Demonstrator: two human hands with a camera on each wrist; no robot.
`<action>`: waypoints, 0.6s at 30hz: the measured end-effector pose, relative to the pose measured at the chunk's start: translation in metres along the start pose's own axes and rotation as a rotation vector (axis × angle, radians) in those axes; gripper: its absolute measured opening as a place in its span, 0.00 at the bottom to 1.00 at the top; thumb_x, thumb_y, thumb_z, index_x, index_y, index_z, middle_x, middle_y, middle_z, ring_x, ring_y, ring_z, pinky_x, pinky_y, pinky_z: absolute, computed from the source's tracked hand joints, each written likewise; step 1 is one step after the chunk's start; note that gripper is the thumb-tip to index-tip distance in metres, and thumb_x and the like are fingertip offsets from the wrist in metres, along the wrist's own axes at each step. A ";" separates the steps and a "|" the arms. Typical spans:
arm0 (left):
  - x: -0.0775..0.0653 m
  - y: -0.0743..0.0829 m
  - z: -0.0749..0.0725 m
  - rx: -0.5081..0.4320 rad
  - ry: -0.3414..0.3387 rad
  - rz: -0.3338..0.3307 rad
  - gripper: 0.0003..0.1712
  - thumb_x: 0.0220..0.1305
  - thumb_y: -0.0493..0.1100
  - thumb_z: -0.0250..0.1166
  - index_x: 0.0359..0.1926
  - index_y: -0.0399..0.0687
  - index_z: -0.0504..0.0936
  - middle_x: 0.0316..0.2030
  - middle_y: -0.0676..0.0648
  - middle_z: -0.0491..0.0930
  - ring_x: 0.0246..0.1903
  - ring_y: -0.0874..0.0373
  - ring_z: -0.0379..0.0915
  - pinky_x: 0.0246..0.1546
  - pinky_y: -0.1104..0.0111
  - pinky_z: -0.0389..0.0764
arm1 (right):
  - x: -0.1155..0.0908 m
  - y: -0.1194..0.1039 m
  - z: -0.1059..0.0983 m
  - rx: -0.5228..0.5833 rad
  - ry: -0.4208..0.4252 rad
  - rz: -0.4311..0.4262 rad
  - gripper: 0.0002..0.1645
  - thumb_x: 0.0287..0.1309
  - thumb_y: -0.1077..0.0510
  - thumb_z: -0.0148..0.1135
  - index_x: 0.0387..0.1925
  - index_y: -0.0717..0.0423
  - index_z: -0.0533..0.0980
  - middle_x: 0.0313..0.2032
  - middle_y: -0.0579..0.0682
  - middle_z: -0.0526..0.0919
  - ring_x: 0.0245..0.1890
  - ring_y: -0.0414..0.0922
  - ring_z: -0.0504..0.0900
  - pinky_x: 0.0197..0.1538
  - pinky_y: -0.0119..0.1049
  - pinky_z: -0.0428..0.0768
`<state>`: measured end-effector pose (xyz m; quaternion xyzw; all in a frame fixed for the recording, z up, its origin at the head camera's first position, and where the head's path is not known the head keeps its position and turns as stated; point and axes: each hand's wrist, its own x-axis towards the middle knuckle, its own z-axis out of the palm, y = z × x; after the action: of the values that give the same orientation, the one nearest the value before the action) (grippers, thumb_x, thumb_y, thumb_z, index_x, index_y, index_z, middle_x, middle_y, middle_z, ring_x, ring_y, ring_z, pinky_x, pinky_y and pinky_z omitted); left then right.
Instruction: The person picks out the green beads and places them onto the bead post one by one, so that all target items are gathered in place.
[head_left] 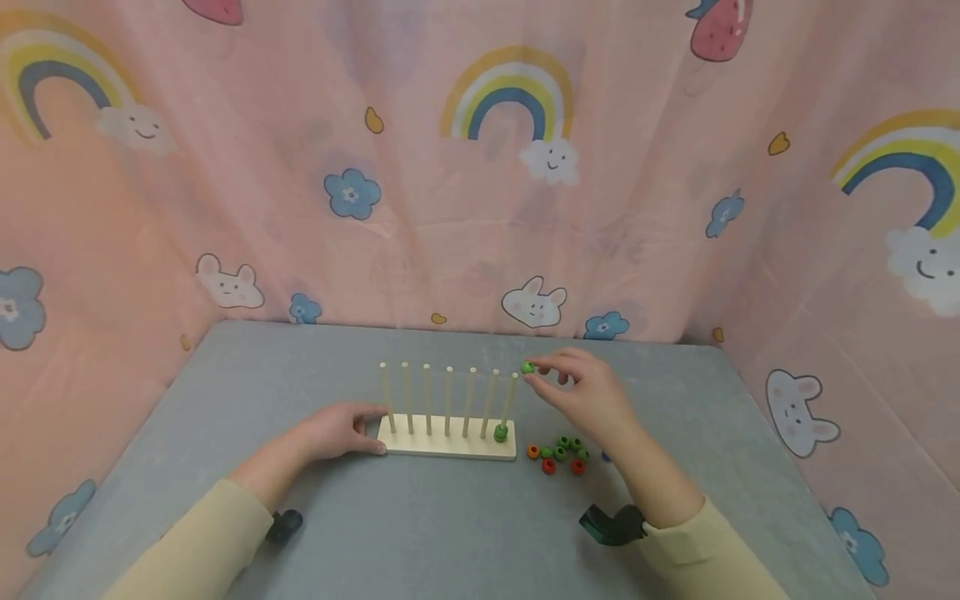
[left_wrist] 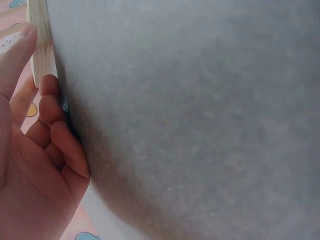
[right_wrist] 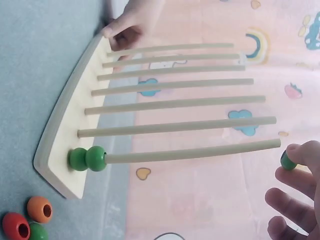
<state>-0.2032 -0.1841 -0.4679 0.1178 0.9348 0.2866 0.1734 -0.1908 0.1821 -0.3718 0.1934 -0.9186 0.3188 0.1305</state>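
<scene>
A wooden peg board (head_left: 446, 447) with a row of several upright pegs stands on the table. My left hand (head_left: 337, 431) grips its left end, thumb at the front and fingers behind; the left wrist view catches the board's edge (left_wrist: 42, 45) between thumb and fingers. My right hand (head_left: 588, 392) pinches a green bead (head_left: 528, 367) between thumb and forefinger, just right of the rightmost peg's tip (right_wrist: 272, 145) and apart from it. Two green beads (right_wrist: 87, 158) are stacked at the bottom of that peg. The remaining pegs carry no beads.
Right of the board lie loose beads: several green ones (head_left: 564, 442), an orange one (head_left: 533, 451), red ones (head_left: 549, 467) and a blue one (head_left: 607, 456) partly behind the right forearm. A pink patterned curtain (head_left: 420, 250) surrounds the grey table (head_left: 450, 533).
</scene>
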 end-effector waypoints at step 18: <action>0.001 -0.001 -0.001 0.007 -0.010 0.004 0.39 0.53 0.54 0.77 0.64 0.48 0.77 0.25 0.50 0.69 0.25 0.58 0.63 0.27 0.65 0.62 | 0.001 -0.010 0.006 -0.014 -0.043 -0.021 0.14 0.59 0.50 0.71 0.47 0.45 0.86 0.38 0.40 0.81 0.35 0.46 0.74 0.32 0.38 0.72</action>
<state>-0.2041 -0.1848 -0.4678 0.1217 0.9347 0.2831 0.1770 -0.1883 0.1706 -0.3706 0.2090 -0.9214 0.3066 0.1154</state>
